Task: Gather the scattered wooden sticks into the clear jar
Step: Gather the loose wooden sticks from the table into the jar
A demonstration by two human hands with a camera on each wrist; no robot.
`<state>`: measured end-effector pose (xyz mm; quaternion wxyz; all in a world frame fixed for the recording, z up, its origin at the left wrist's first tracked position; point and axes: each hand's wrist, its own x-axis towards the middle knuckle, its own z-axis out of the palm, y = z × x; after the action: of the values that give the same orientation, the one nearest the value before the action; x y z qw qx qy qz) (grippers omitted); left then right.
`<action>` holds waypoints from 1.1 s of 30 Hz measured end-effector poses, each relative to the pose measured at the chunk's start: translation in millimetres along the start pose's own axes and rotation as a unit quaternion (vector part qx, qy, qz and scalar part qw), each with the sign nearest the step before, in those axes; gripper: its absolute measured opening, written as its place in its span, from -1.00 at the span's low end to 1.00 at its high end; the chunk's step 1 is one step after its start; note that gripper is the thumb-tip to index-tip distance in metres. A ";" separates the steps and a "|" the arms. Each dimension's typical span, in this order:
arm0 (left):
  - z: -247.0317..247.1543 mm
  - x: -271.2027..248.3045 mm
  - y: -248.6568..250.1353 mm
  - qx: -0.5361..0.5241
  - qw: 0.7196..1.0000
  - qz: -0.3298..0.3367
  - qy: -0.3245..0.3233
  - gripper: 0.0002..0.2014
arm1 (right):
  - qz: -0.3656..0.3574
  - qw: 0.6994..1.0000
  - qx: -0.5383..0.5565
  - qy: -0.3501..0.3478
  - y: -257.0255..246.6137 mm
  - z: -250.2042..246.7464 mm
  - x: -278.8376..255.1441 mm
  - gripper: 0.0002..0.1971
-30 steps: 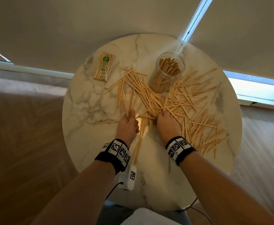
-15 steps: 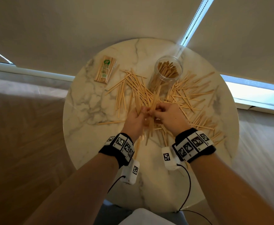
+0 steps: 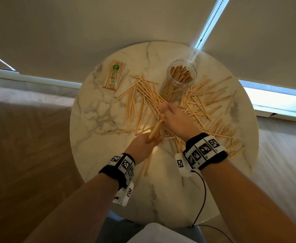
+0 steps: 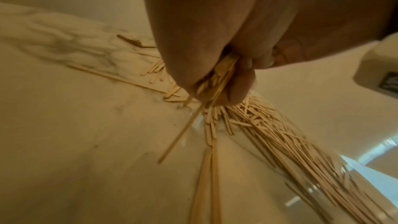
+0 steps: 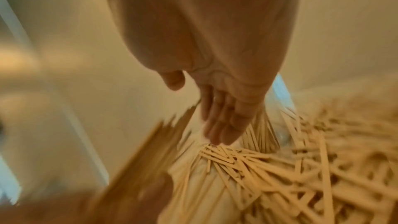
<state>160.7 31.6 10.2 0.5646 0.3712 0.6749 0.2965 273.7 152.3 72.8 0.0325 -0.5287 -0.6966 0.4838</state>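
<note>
A clear jar [image 3: 181,78] partly filled with wooden sticks stands at the back of the round marble table [image 3: 98,123]. Scattered sticks [image 3: 206,100] lie in piles to its left and right. My left hand [image 3: 142,145] grips a bundle of sticks [image 3: 156,128] tilted up towards the jar; the left wrist view shows the fingers curled around this bundle [image 4: 217,81]. My right hand [image 3: 176,120] reaches forward to the foot of the jar. Its fingers [image 5: 221,125] are straight, their tips on the loose sticks [image 5: 237,156], and it holds nothing.
A wrapped packet of sticks [image 3: 115,74] lies at the back left of the table. A few single sticks [image 3: 147,165] lie near the front edge between my wrists. Pale blinds hang behind the table, and wooden floor shows to the left.
Both hands held the bundle together half a second ago. The right hand has let go and stretched forward to the jar's foot, while the left hand keeps the bundle, drawn back a little.
</note>
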 end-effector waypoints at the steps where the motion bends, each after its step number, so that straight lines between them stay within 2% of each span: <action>1: 1.6 -1.5 4.0 0.045 0.999 0.001 -0.009 -0.66 | -0.015 0.997 -0.063 -0.038 -2.4 4.7 -2.4 -0.54; 3: 6.4 -1.5 11.1 0.083 0.996 -0.008 -0.030 -0.82 | -0.028 0.981 -0.160 -0.103 -1.3 14.7 -5.2 -0.58; 7: 8.8 -2.9 19.0 0.021 0.999 -0.005 -0.024 -0.96 | -0.051 0.981 -0.162 -0.097 1.5 16.5 -2.8 -0.63; 9: 7.1 -4.1 21.7 -0.008 1.000 0.003 -0.017 -0.95 | -0.050 0.989 -0.123 -0.070 3.5 17.6 -4.3 -0.68; 11: 3.7 -4.6 21.2 -0.035 0.999 -0.013 -0.002 -0.82 | -0.021 0.999 -0.024 -0.009 7.5 22.7 -8.1 -0.63; 13: -4.7 -2.8 16.8 -0.047 0.996 -0.044 0.058 -0.72 | 0.026 0.998 0.021 0.058 14.1 29.9 -10.3 -0.54; 14: -10.6 -1.1 11.6 -0.023 0.993 -0.051 0.102 -0.65 | 0.053 0.997 -0.016 0.062 20.3 35.9 -10.3 -0.51; 16: -21.4 1.1 0.4 0.036 0.982 -0.059 0.174 -0.57 | 0.102 0.981 -0.163 -0.005 32.6 55.2 -13.4 -0.47; 19: -34.2 1.1 -12.3 0.095 0.969 -0.062 0.218 -0.60 | 0.106 0.940 -0.312 -0.092 41.5 92.1 -21.8 -0.45; 22: -47.1 7.8 -24.1 0.171 0.954 -0.063 0.239 -0.78 | 0.104 0.942 -0.309 -0.084 42.1 110.0 -22.8 -0.60; 24: -59.3 14.6 -29.9 0.220 0.938 -0.103 0.248 -0.79 | 0.098 0.940 -0.318 -0.071 41.2 110.0 -24.2 -0.73; 26: -68.9 18.0 -34.1 0.273 0.921 -0.135 0.243 -0.71 | 0.081 0.933 -0.343 -0.069 41.2 105.7 -28.8 -0.72; 29: -71.1 18.6 -38.2 0.347 0.904 -0.122 0.219 -0.72 | 0.073 0.933 -0.348 -0.057 42.2 99.1 -35.8 -0.71; 33: -69.4 17.4 -42.8 0.430 0.879 -0.108 0.177 -0.73 | 0.131 0.940 -0.313 -0.043 42.7 94.5 -36.1 -0.67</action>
<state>83.9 24.0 -21.3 0.2492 0.4437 0.8605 -0.0254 267.1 62.9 9.4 -0.2283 -0.5776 -0.7380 0.2637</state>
